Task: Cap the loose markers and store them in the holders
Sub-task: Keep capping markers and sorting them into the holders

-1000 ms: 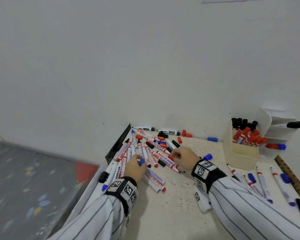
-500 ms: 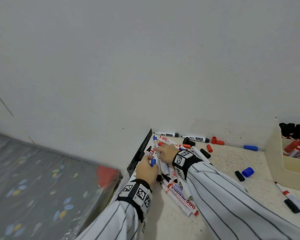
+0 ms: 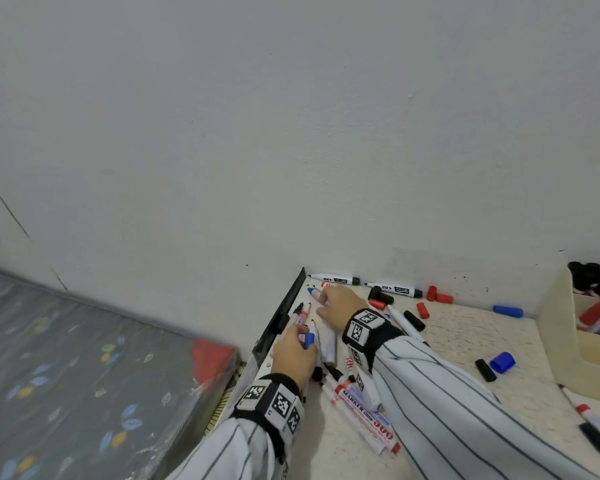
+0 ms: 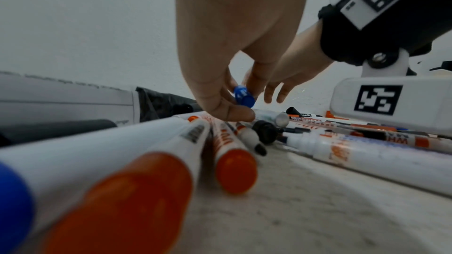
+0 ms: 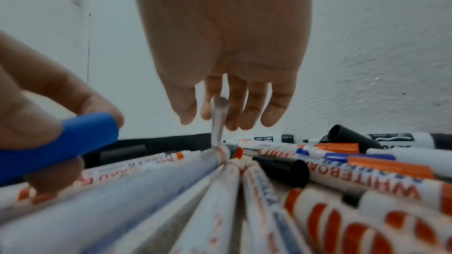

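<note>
While the left hand (image 3: 293, 355) pinches a blue cap (image 3: 309, 340) over the marker pile (image 3: 354, 393) in the head view, the right hand (image 3: 338, 303) reaches toward a blue-tipped marker (image 3: 313, 291) by the table's far corner; the cream holder (image 3: 561, 327) stands well apart at the right. From the left wrist, thumb and forefinger hold that cap (image 4: 244, 96) just above the barrels. From the right wrist, the fingers (image 5: 252, 107) hang relaxed and close on nothing, though a thin marker stands tilted before them. Risk: crowded round barrels may roll, and the cap could slip into the heap.
</note>
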